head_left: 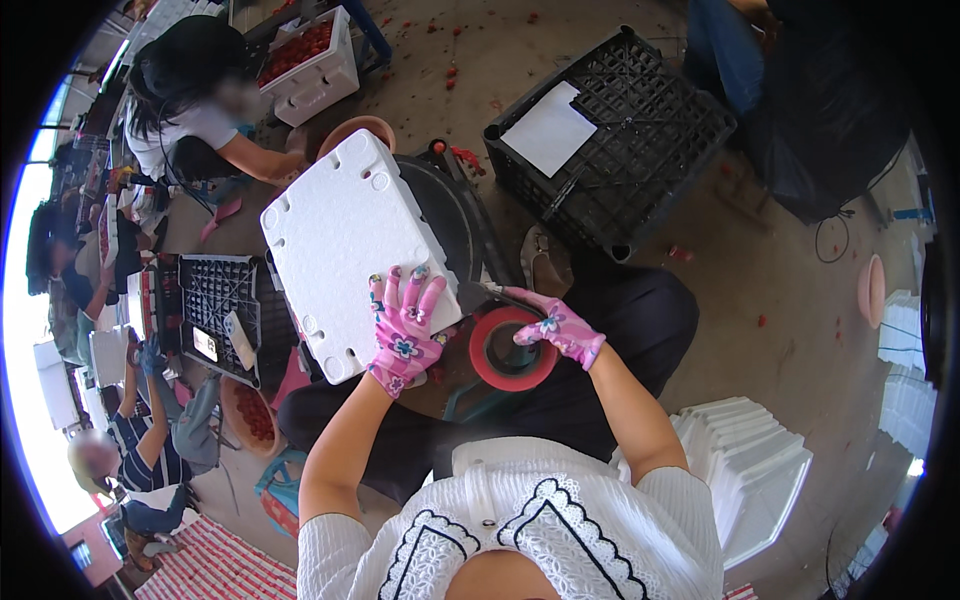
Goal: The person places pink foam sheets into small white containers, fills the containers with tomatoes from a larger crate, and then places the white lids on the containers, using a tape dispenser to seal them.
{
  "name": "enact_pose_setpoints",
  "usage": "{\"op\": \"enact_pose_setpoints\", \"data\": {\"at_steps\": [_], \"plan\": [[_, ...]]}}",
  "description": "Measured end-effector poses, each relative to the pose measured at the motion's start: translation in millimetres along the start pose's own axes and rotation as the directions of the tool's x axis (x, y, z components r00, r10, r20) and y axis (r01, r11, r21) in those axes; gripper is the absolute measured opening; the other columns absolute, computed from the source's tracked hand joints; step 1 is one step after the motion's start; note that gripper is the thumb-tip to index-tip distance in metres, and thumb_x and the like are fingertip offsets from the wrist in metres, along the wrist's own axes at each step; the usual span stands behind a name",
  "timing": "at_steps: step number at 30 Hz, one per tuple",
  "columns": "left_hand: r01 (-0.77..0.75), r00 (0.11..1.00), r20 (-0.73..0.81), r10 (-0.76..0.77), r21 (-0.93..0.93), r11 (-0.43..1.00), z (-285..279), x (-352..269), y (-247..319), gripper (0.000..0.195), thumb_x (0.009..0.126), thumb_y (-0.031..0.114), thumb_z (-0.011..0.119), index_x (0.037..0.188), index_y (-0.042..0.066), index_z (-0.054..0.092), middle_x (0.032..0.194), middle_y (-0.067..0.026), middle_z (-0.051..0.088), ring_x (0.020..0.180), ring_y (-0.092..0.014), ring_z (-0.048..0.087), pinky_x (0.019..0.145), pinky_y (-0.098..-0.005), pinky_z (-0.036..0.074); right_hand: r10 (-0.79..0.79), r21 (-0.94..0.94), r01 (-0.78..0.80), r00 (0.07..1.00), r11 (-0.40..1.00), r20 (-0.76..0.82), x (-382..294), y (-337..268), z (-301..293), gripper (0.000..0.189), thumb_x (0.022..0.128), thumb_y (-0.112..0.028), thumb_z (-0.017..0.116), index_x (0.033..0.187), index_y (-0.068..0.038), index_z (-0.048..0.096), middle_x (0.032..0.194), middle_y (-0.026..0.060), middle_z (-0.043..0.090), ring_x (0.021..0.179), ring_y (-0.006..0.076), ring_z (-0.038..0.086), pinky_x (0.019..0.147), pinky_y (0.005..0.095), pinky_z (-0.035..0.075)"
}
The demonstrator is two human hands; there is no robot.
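A white foam box (345, 255) lies tilted before me, its flat face with small round marks towards the camera. My left hand (405, 330), in a pink flowered glove, lies spread on the box's near right part, fingers on the face. My right hand (559, 330), in a matching glove, is closed around a roll of red tape (487, 364) and a dark tool at its upper side, which reaches to the box's corner; what exactly the tool is cannot be told. A round black surface (442, 210) shows behind the box.
An upturned black plastic crate (660, 142) bears a white sheet (551, 135). White foam lids (742, 465) are stacked at right. Co-workers sit at left, near a box of red fruit (304, 56), a fruit-filled basin (251, 416) and another black crate (221, 289). Red fruit lies on the floor.
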State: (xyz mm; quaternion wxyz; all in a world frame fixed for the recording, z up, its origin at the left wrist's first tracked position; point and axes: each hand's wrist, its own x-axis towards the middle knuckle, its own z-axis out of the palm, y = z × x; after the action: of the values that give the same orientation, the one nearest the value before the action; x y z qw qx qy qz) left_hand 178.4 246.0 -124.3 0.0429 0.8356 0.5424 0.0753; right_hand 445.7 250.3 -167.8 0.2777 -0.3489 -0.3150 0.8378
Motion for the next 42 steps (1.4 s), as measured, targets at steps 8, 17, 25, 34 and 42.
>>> {"op": "enact_pose_setpoints", "data": {"at_steps": [8, 17, 25, 34, 42], "plan": [[-0.046, 0.997, -0.056, 0.044, -0.038, 0.998, 4, 3, 2, 0.085, 0.059, 0.028, 0.082, 0.134, 0.014, 0.045, 0.139, -0.0154, 0.042, 0.131, -0.045, 0.033, 0.108, -0.0639, 0.022, -0.054, -0.011, 0.053, 0.997, 0.999, -0.062, -19, 26, 17, 0.084, 0.073, -0.003, 0.076, 0.146, -0.001, 0.034, 0.138, 0.0117, 0.049, 0.127, 0.0175, 0.046, 0.109, 0.0294, 0.032], [-0.238, 0.970, -0.015, 0.242, -0.257, 0.937, 6, 54, 10, 0.072, 0.071, 0.017, 0.070, 0.138, 0.012, 0.044, 0.114, -0.0060, 0.063, 0.122, -0.036, 0.048, 0.109, -0.0556, 0.027, -0.124, -0.009, 0.124, 0.983, 0.992, -0.135, -16, 15, 15, 0.086, 0.074, -0.001, 0.075, 0.147, -0.004, 0.031, 0.141, 0.0121, 0.046, 0.128, 0.0178, 0.045, 0.108, 0.0289, 0.033], [-0.058, 0.988, 0.129, 0.090, -0.233, 0.971, 0, 75, 20, 0.078, 0.066, 0.017, 0.072, 0.138, 0.013, 0.043, 0.104, -0.0125, 0.063, 0.110, -0.031, 0.055, 0.112, -0.0507, 0.025, -0.107, 0.065, 0.122, 0.974, 0.990, -0.202, -17, 12, 18, 0.088, 0.073, 0.001, 0.075, 0.148, -0.006, 0.031, 0.143, 0.0107, 0.042, 0.124, 0.0156, 0.046, 0.103, 0.0275, 0.040], [0.008, 1.000, 0.022, -0.002, -0.268, 0.964, 11, 114, 19, 0.058, 0.067, 0.015, 0.069, 0.123, 0.013, 0.054, 0.085, -0.0010, 0.062, 0.099, -0.026, 0.057, 0.111, -0.0513, 0.024, -0.119, 0.190, 0.175, 0.954, 0.966, -0.275, -23, -2, 13, 0.084, 0.073, 0.004, 0.072, 0.147, -0.001, 0.031, 0.136, 0.0111, 0.048, 0.116, 0.0139, 0.053, 0.097, 0.0245, 0.044], [-0.134, 0.982, 0.058, 0.180, -0.459, 0.878, -11, 121, 7, 0.042, 0.080, 0.019, 0.061, 0.122, 0.014, 0.058, 0.083, -0.0056, 0.067, 0.096, -0.028, 0.060, 0.113, -0.0498, 0.023, -0.029, 0.278, 0.089, 0.977, 0.957, -0.213, -26, 1, 15, 0.084, 0.073, 0.006, 0.074, 0.146, -0.003, 0.034, 0.136, 0.0111, 0.049, 0.119, 0.0139, 0.051, 0.101, 0.0253, 0.043]]}}
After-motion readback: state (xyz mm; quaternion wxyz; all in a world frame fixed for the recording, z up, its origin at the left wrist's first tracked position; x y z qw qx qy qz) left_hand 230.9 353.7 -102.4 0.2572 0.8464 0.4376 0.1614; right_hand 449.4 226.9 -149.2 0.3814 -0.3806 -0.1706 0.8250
